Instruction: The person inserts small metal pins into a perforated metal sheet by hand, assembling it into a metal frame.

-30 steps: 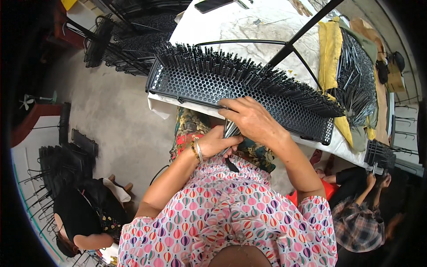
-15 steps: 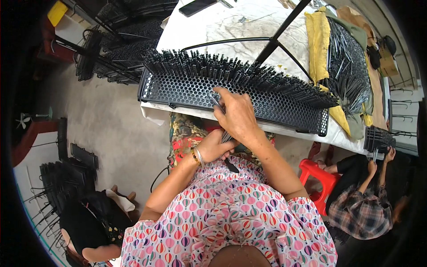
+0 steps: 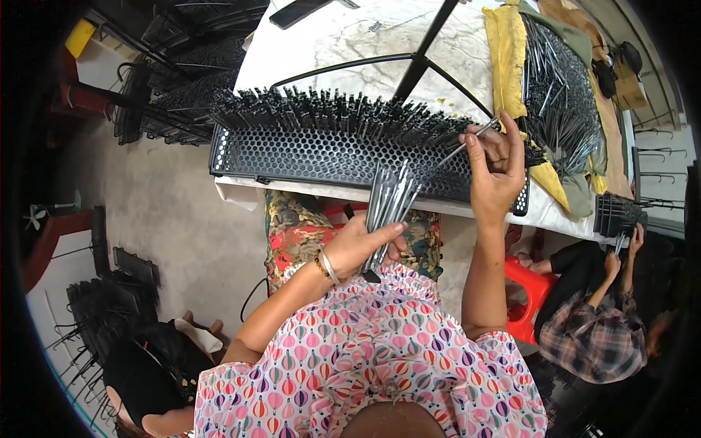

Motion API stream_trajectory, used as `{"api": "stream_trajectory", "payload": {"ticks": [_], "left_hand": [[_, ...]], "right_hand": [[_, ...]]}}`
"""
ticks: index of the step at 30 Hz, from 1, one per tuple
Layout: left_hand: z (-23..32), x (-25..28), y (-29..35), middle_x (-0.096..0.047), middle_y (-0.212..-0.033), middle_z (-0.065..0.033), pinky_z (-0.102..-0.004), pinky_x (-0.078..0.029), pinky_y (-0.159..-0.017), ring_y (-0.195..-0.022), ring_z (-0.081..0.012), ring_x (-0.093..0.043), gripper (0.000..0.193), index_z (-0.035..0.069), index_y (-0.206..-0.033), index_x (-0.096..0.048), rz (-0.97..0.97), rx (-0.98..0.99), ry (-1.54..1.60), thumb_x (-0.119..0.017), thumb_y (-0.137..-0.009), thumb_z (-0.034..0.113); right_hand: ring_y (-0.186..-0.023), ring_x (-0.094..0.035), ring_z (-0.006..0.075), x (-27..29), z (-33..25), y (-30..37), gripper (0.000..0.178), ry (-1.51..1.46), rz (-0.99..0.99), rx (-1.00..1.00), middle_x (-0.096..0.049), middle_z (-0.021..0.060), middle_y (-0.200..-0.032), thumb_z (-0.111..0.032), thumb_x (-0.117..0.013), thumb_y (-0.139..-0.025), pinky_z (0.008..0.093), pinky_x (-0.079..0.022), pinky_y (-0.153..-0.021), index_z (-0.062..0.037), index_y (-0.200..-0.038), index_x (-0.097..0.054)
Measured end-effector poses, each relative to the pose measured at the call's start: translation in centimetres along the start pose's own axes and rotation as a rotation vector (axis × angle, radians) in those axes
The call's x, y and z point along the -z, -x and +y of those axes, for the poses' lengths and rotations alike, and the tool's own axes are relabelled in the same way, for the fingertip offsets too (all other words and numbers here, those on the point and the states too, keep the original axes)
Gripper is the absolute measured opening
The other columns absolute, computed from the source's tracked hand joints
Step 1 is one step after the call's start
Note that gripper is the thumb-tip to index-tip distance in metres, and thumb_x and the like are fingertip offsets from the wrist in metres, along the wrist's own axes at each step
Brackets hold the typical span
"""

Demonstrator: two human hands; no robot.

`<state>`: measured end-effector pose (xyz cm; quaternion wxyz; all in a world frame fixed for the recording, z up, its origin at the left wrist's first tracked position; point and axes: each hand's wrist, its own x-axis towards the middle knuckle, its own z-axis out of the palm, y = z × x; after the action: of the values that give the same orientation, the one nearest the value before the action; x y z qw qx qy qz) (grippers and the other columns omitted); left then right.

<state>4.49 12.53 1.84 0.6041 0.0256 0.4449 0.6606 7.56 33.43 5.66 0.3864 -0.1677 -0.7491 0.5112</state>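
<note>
Wrapping the left hand (image 3: 371,244) snugly round the loose bundle of thin grey metal rods (image 3: 394,197) seems the right hold, thumb laid across them so that none slips out. The upper tips fan out unevenly near the near edge of the long black perforated metal panel (image 3: 328,159); levelling them would probably make each easier to pick out. Above the panel's right part, the right hand (image 3: 484,133) pinches a slender grey metal rod (image 3: 456,151) between thumb and fingers, its free end slanting down toward the holes; whether it touches them I cannot tell. A light, steady pinch close to one end should give the best aim. Care seems wise around the dense row of dark upright rods (image 3: 307,109) along the panel's far side, as a careless knuckle could snag there.
</note>
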Motion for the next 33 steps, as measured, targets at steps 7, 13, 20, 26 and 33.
{"api": "stream_trajectory", "payload": {"ticks": [7,13,20,26,33], "left_hand": [[-0.7,0.0,-1.1,-0.065,-0.087,-0.0114,-0.026,-0.053,-0.062,-0.07,-0.0132,-0.061,0.024,-0.003,-0.102,-0.057,0.139,0.023,0.039,-0.06,-0.088,0.016],[-0.9,0.1,-1.4,-0.065,-0.092,-0.014,-0.0277,-0.055,-0.068,-0.081,-0.0178,-0.065,0.026,-0.004,-0.106,-0.056,0.163,0.022,0.103,-0.061,-0.087,0.013],[-0.6,0.5,-1.6,-0.064,-0.096,-0.0158,-0.0301,-0.055,-0.071,-0.083,-0.02,-0.064,0.025,-0.004,-0.108,-0.054,0.093,0.054,0.049,-0.057,-0.088,0.011],[-0.2,0.2,-1.6,-0.064,-0.096,-0.0164,-0.0313,-0.055,-0.071,-0.083,-0.0202,-0.065,0.025,-0.004,-0.108,-0.055,0.088,0.023,0.127,-0.058,-0.088,0.012],[-0.7,0.3,-1.8,-0.065,-0.095,-0.0143,-0.0285,-0.055,-0.07,-0.081,-0.0183,-0.064,0.029,-0.003,-0.111,-0.054,0.079,0.061,0.092,-0.059,-0.087,0.011]], "right_hand": [[-0.083,-0.064,0.0154,-1.4,3.2,-0.1,0.053,0.099,0.056,0.237,-0.064,0.0142,-0.092,0.006,-0.061,-0.081,0.0251,-0.051,-0.074,0.0006,-0.128,-0.039],[-0.08,-0.063,0.0174,-1.6,3.4,0.3,0.044,0.278,0.109,0.351,-0.064,0.0101,-0.09,0.003,-0.068,-0.075,0.0289,-0.05,-0.074,-0.0013,-0.117,-0.053],[-0.082,-0.056,0.019,-1.2,3.0,0.2,0.047,0.549,0.189,0.489,-0.065,0.0036,-0.081,-0.003,-0.072,-0.072,0.0344,-0.036,-0.084,-0.0044,-0.115,-0.055],[-0.081,-0.055,0.0181,-1.6,2.9,0.0,0.047,0.571,0.181,0.548,-0.065,0.0043,-0.082,-0.002,-0.073,-0.071,0.0339,-0.035,-0.084,-0.0036,-0.114,-0.055],[-0.083,-0.055,0.0187,-1.2,2.7,0.2,0.047,0.582,0.175,0.526,-0.065,0.0044,-0.082,-0.001,-0.073,-0.07,0.0347,-0.035,-0.085,-0.0033,-0.113,-0.056]]}}
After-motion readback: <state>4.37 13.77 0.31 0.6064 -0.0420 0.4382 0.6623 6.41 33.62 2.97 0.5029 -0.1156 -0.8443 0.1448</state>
